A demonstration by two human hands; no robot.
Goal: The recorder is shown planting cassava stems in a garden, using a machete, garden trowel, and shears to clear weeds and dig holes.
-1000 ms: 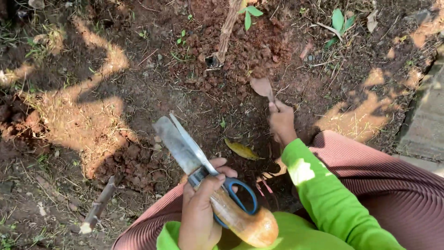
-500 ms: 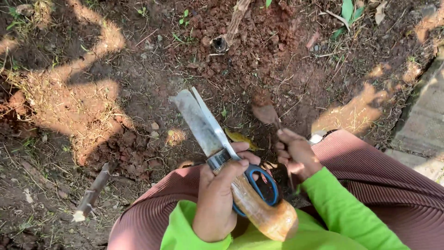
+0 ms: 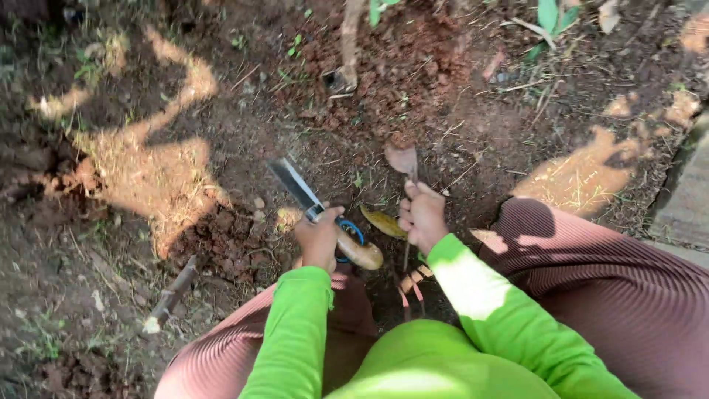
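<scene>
My left hand (image 3: 319, 238) grips a wooden-handled knife (image 3: 295, 185) together with blue-handled scissors (image 3: 353, 230); the broad blade points up and left over bare soil. My right hand (image 3: 422, 214) is closed on a thin stem that carries a small reddish-brown leaf (image 3: 402, 158) just above the fingers. A yellow leaf (image 3: 382, 222) lies on the ground between the two hands. Both arms wear bright green sleeves, and my knees in ribbed brown cloth frame the hands.
A cut upright stem (image 3: 346, 52) stands in a mound of reddish loose soil (image 3: 413, 66) beyond the hands. A short cut stick (image 3: 171, 294) lies at lower left. A concrete slab edge (image 3: 687, 199) is at right, green seedlings (image 3: 548, 16) at top right.
The left hand with knife and scissors has dropped lower and away from the camera. The right hand has closed on the stem with the brown leaf and holds it upright.
</scene>
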